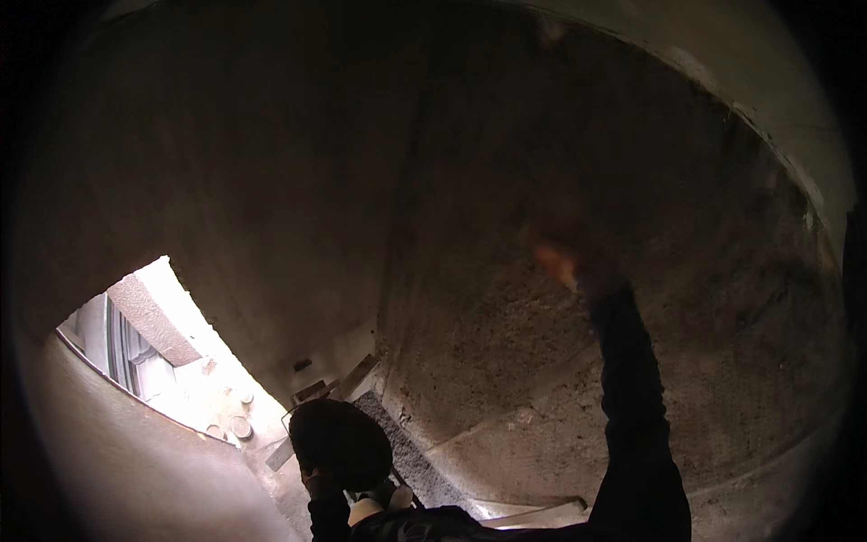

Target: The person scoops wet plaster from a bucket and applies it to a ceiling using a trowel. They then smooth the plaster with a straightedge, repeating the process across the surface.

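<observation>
One dark pan, lower left of centre, its edge gripped by the left hand, liable to tip should that one-sided hold slacken; one right hand, before the wall, blurred, finger state indeterminable.

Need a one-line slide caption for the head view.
Left hand holding a dark round container, blurred right hand out toward a rough wall, bright opening at left.

a long, creased, dark right sleeve was worn, a dark left sleeve was seen below the gripping left hand, dark clothing between
</observation>
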A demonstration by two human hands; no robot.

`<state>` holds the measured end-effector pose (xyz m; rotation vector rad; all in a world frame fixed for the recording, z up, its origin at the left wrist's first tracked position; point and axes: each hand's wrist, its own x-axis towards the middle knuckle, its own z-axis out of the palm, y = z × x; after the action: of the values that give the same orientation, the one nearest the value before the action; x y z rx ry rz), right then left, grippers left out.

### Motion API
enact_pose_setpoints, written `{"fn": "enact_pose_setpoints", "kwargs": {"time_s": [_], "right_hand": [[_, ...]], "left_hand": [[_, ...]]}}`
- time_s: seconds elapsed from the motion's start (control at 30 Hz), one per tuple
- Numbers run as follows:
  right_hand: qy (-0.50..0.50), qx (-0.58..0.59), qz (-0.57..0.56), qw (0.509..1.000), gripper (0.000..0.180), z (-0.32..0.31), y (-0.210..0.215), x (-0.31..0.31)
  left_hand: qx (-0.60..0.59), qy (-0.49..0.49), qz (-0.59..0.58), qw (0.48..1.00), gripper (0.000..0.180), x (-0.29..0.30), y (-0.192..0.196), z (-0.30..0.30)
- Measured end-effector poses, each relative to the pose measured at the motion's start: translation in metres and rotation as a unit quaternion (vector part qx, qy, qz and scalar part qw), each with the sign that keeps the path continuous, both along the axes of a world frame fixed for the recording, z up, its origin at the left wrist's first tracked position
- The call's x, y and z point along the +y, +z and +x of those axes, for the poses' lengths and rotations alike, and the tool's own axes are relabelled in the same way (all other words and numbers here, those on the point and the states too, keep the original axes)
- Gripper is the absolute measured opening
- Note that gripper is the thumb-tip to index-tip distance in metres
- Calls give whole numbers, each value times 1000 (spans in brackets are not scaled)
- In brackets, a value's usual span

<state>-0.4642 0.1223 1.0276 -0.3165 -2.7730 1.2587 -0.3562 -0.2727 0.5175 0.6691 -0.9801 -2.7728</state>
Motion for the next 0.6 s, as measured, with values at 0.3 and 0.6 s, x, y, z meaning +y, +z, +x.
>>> {"fn": "enact_pose_setpoints", "kwargs": {"time_s": [0.3,0.6], "right_hand": [[114,202,384,894,33,92,-146,34],[327,-92,323,883,39,143,-366,-112]], "left_hand": [[-17,6,-65,998,42,-31,1,11],[10,-94,-87,992,41,30,34,11]]}}
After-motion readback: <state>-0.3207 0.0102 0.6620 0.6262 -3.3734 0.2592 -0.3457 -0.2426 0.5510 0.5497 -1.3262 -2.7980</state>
